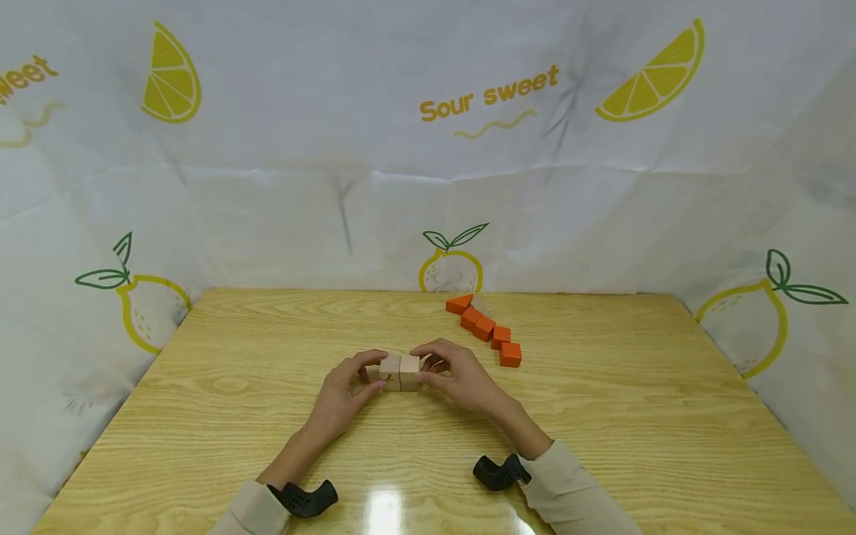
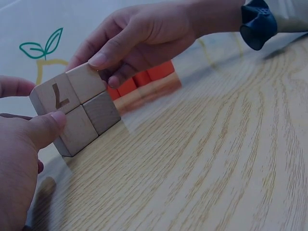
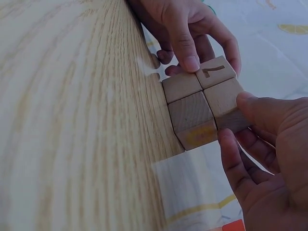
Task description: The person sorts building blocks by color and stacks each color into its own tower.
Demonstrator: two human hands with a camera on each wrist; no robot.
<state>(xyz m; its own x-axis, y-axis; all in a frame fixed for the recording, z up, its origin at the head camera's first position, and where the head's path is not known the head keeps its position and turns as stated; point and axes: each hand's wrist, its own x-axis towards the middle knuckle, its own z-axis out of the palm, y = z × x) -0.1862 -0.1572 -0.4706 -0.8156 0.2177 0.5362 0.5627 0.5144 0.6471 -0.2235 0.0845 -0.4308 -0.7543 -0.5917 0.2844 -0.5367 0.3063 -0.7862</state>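
Several plain wooden cubes (image 1: pixel 409 364) form a block two wide and two high on the table. A dark mark like a 7 shows on the upper left cube (image 2: pixel 54 95). My left hand (image 1: pixel 339 395) grips that cube from the left, thumb on its near face and fingers behind. From the right, my right hand (image 1: pixel 468 380) pinches the upper right cube (image 3: pixel 224 100) between thumb and fingers. The lower cubes (image 3: pixel 192 113) sit directly beneath on the tabletop. The far faces of the block are hidden.
Behind and to the right, several orange cubes (image 1: pixel 510 354) lie in a slanting row with an orange triangular block (image 1: pixel 459 304) at its far end. A pale wooden piece (image 1: pixel 480 306) lies beside them. A white printed sheet (image 1: pixel 301 223) hangs behind the wooden table (image 1: pixel 635 416).
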